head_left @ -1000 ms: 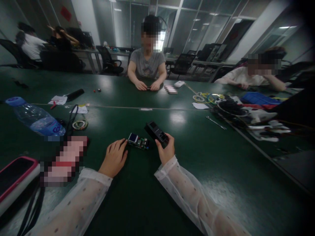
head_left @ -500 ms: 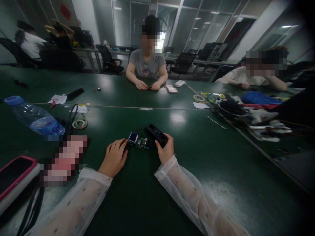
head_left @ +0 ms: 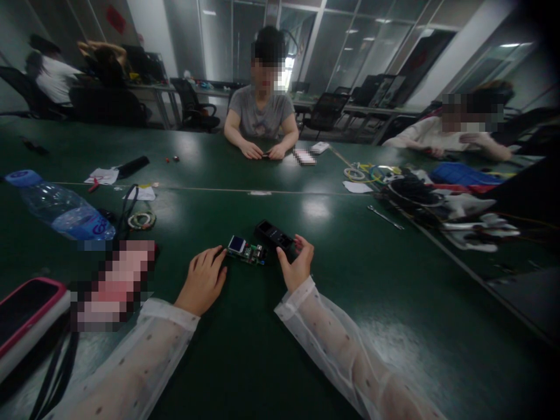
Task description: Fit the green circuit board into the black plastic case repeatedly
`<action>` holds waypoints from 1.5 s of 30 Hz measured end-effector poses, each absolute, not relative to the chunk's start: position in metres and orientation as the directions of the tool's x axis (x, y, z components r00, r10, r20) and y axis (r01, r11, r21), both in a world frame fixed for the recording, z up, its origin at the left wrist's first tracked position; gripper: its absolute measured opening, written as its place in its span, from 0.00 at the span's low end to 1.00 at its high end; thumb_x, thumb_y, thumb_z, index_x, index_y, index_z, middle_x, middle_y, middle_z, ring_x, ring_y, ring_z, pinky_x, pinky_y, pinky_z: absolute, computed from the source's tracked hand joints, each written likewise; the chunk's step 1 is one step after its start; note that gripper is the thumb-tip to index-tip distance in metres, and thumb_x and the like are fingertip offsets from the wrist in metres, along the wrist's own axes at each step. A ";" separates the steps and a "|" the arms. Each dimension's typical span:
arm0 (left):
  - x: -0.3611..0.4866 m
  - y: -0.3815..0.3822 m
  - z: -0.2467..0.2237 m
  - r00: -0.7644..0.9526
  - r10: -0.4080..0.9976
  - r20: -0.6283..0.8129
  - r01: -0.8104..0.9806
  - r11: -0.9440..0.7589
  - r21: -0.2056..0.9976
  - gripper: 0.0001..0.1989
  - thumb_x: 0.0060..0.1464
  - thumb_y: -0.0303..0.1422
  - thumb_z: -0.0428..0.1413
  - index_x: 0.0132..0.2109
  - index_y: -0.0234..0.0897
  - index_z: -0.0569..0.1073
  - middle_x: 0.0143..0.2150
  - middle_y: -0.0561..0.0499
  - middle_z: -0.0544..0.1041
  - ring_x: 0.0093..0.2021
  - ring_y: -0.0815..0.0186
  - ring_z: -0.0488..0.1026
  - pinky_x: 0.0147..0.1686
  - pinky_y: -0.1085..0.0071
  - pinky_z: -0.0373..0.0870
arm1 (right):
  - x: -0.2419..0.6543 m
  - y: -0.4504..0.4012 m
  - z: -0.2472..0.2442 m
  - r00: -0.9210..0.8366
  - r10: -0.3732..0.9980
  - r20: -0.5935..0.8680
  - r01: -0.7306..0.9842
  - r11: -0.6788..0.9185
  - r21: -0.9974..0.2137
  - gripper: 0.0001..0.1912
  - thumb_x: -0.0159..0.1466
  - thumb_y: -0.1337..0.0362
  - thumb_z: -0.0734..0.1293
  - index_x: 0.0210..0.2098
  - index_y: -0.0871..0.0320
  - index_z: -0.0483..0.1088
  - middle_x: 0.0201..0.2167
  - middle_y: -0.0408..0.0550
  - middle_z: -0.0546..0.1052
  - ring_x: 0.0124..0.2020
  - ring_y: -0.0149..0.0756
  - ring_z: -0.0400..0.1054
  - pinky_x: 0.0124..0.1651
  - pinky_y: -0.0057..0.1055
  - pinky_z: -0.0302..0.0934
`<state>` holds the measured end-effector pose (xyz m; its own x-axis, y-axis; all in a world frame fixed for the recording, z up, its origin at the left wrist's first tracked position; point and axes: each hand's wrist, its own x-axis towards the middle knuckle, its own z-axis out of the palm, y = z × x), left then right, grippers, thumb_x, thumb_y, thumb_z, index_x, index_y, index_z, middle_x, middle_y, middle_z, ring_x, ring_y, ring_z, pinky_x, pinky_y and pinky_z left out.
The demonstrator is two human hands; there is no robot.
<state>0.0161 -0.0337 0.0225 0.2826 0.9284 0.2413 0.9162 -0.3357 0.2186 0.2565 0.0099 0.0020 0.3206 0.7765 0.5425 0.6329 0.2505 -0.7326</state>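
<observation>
My left hand (head_left: 203,277) lies palm down on the green table, fingers stretched out, its fingertips at the left end of a small green circuit board (head_left: 251,253). The board carries a little square screen (head_left: 237,244) and lies face up. To its right, a black oblong plastic casing (head_left: 275,234) rests at a slant on the table. My right hand (head_left: 297,262) is around the casing's near end, thumb on one side and fingers on the other. Those fingers are apart and look loosened from it; whether they still touch is hard to tell.
On the left are a water bottle (head_left: 61,207), a beaded bracelet (head_left: 142,220) and a pink-edged phone (head_left: 32,309). A wrench (head_left: 385,217) lies to the right, near a heap of cables (head_left: 415,189). Across the table sits a person (head_left: 261,116); another person (head_left: 420,137) is at right.
My right hand's fingers have spread away from the black casing, which has shifted slightly to the left. My left hand and the circuit board have stayed in place.
</observation>
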 end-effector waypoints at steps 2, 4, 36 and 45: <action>0.016 -0.034 0.022 0.283 0.927 0.246 0.916 -0.337 0.219 0.20 0.63 0.34 0.44 0.61 0.37 0.60 0.61 0.42 0.63 0.61 0.54 0.59 0.57 0.51 0.59 | 0.256 0.010 0.002 0.318 0.779 0.540 0.632 0.251 -0.734 0.26 0.59 0.60 0.66 0.54 0.61 0.58 0.47 0.57 0.63 0.48 0.45 0.61 0.50 0.46 0.61; 0.016 -0.034 0.021 0.283 0.926 0.251 0.915 -0.339 0.217 0.20 0.63 0.34 0.44 0.61 0.37 0.61 0.61 0.42 0.63 0.61 0.54 0.59 0.57 0.51 0.59 | 0.256 0.009 0.003 0.315 0.784 0.536 0.632 0.248 -0.734 0.26 0.59 0.60 0.66 0.54 0.62 0.58 0.47 0.57 0.63 0.48 0.45 0.61 0.49 0.45 0.62; 0.014 -0.033 0.018 0.282 0.918 0.279 0.909 -0.349 0.227 0.20 0.63 0.34 0.44 0.61 0.38 0.61 0.60 0.42 0.64 0.60 0.55 0.59 0.57 0.51 0.59 | 0.257 0.009 0.004 0.308 0.810 0.500 0.560 0.271 -0.783 0.23 0.58 0.61 0.67 0.52 0.59 0.60 0.47 0.54 0.63 0.46 0.42 0.63 0.45 0.42 0.66; 0.017 -0.034 0.023 0.283 0.922 0.264 0.916 -0.341 0.210 0.19 0.63 0.33 0.44 0.60 0.37 0.61 0.60 0.42 0.64 0.60 0.54 0.60 0.57 0.52 0.59 | 0.257 0.010 0.003 0.300 0.818 0.491 0.529 0.286 -0.799 0.24 0.57 0.63 0.67 0.51 0.60 0.60 0.46 0.54 0.62 0.46 0.42 0.63 0.46 0.42 0.66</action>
<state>0.0175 -0.0340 0.0231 0.2828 0.9223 0.2635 0.9164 -0.3409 0.2096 0.2568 0.0097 0.0029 0.2996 0.8182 0.4907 0.5289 0.2856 -0.7992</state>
